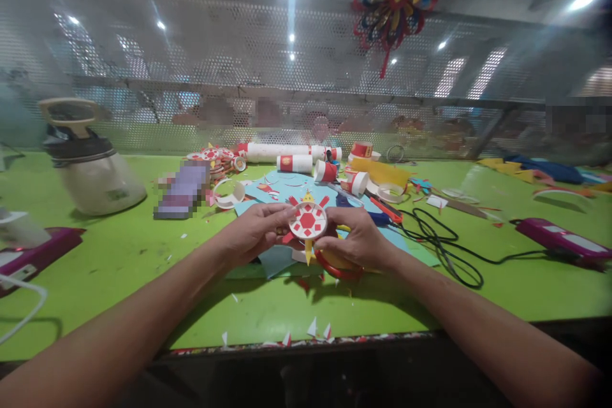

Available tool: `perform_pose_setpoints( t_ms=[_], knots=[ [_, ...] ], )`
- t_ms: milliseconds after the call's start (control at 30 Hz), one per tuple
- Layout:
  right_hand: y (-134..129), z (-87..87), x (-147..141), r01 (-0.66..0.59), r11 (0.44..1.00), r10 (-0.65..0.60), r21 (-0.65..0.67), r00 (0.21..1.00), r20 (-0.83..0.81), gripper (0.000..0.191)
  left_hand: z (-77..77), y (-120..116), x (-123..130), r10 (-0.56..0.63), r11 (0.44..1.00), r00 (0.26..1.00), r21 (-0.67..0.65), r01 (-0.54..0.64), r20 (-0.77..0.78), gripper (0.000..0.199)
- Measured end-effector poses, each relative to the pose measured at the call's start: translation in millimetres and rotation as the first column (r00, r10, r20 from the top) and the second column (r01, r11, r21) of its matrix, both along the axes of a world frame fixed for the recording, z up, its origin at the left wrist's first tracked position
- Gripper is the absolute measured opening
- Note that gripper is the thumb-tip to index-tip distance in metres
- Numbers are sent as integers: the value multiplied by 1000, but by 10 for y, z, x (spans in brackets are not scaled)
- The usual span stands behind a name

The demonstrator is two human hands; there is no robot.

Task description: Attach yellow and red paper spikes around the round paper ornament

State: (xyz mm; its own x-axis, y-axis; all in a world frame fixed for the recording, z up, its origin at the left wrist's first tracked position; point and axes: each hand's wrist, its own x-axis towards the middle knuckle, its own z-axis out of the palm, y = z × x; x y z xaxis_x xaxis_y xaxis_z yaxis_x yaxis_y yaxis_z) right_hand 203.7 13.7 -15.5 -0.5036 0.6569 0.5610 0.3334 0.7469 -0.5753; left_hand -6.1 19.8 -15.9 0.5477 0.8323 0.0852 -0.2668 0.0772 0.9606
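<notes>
A paper-cup turtle (307, 221) is held up above the table's near middle. Its round white shell bears red paper patches, with a yellow head at the top, red legs and a yellow pointed tail. My left hand (265, 227) grips its left rim between thumb and fingers. On the right rim, my right hand (354, 236) is closed with its thumb near the tail. Light blue paper sheets (282, 261) lie beneath it. Scissors with red handles (337, 266) appear partly hidden below my right hand.
Behind stand stacked paper cups (277, 153), loose cups (325, 171) and a pile of turtle pieces (215, 158). An orange-red cutter (387, 209) and black cable (430, 236) lie right. A spray bottle (95, 172), phone (184, 191) and purple power strip (564, 239) are also there.
</notes>
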Motion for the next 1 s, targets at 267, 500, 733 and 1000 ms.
perform_pose_setpoints(
  t_ms=[267,500,733,1000],
  knots=[
    [62,74,75,-45,959,-28,-279,968,-251,44,-17,29,-21,47,998,996,38,-44,-72,19],
    [34,125,2,46,958,-106,-282,974,-202,33,-59,-1,29,32,997,981,78,-18,-191,23],
    [62,23,-64,142,941,-187,-309,975,-123,37,-45,-40,55,41,982,950,190,20,-311,23],
    [26,38,-94,124,915,-245,-383,927,-285,14,-105,-17,48,13,994,961,104,16,-275,21]
  ],
)
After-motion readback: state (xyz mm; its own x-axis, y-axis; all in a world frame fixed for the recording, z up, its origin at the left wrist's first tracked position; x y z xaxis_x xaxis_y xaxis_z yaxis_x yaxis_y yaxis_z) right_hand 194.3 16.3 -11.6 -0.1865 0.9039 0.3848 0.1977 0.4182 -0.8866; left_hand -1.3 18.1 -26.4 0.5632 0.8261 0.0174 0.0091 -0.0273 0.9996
